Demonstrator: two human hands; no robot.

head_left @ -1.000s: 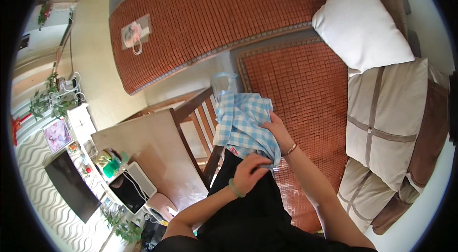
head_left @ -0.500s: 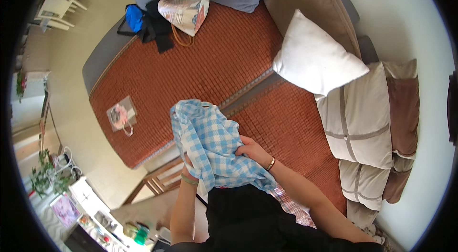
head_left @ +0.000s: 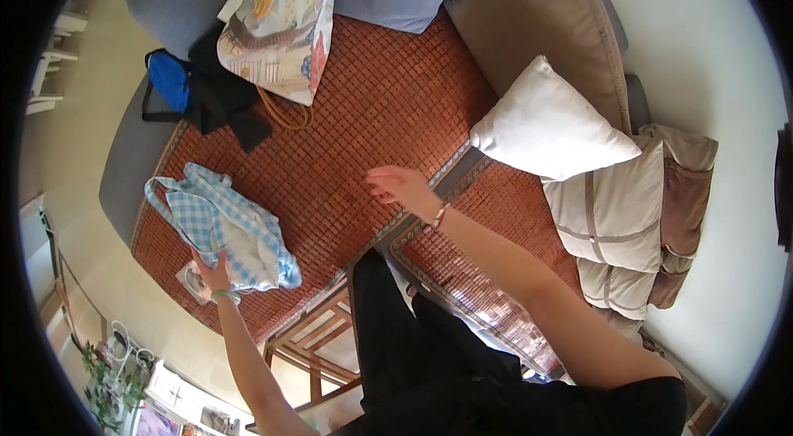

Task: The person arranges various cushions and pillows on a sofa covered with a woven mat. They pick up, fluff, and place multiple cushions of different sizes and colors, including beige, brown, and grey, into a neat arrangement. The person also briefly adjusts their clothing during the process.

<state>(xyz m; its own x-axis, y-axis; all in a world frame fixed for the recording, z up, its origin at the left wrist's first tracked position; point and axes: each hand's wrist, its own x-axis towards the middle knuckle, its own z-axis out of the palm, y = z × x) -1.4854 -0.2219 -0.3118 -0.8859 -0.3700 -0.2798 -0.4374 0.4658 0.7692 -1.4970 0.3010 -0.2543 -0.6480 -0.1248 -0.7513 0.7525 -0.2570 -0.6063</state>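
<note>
A blue-and-white checked cloth piece with a strap loop (head_left: pixel 235 225), a bag or a garment, lies crumpled on the left part of the brown woven mat (head_left: pixel 380 106). Its whitish inner side shows along the near part. At its near left edge is my left hand (head_left: pixel 212 272), the fingers closed on the fabric and partly hidden by it. My right hand (head_left: pixel 401 187) hovers over the middle of the mat, holding nothing, with its fingers loosely stretched. A small clear packet (head_left: pixel 192 282) sits beside my left hand, mostly covered.
A printed tote bag (head_left: pixel 285 23) and a black bag with a blue part (head_left: pixel 169 81) lie at the far left. A white cushion (head_left: pixel 549 122) leans at the right, near beige cushions (head_left: pixel 607 209). A wooden slatted chair (head_left: pixel 318 345) stands close to my legs.
The checked cloth has gone from before my body, where both hands held it, to the mat's left side. My right hand has let go and moved away from it.
</note>
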